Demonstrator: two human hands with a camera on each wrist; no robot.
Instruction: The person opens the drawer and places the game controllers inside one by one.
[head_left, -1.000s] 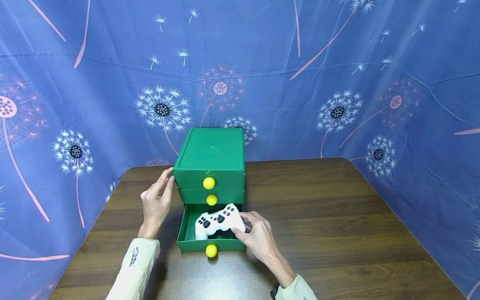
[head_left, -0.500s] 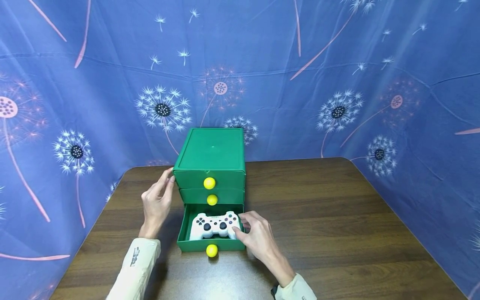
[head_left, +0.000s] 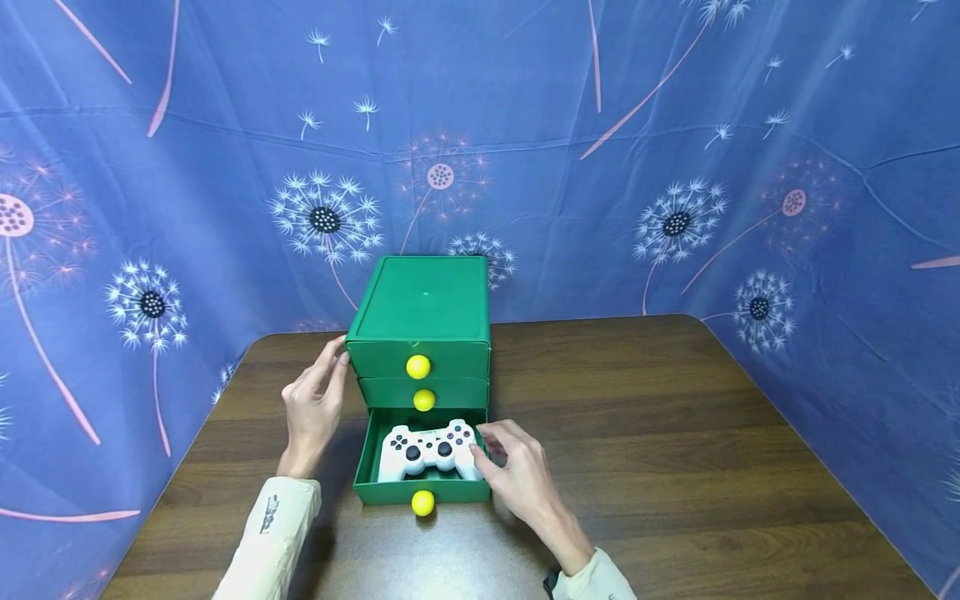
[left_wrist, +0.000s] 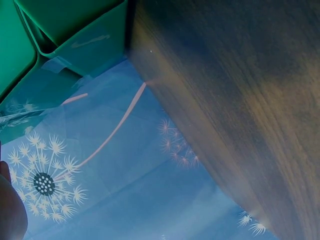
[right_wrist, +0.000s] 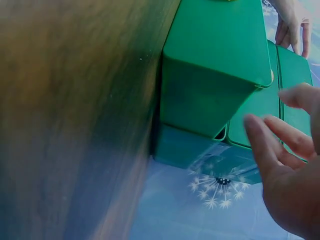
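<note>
A white game controller (head_left: 429,448) lies face up in the pulled-out bottom drawer (head_left: 465,493) of a green drawer unit (head_left: 427,300). My right hand (head_left: 517,471) hovers at the drawer's right side, thumb and fingers spread beside the controller's right grip. In the right wrist view the same hand (right_wrist: 290,185) shows nothing between its fingers, and the controller is hidden behind the drawer wall. My left hand (head_left: 311,408) touches the unit's upper left front edge with extended fingers. Only a bit of that hand (left_wrist: 11,210) enters the left wrist view.
Yellow ball knobs, such as the top one (head_left: 417,367), mark each drawer; the two upper drawers are closed. The unit stands on a brown wood-grain table (head_left: 675,450), near its back edge. A blue dandelion-print cloth (head_left: 555,83) hangs behind.
My right hand has lowered the tilted controller flat into the bottom drawer and let go of it, its thumb drawing back slightly. The left hand has stayed put.
</note>
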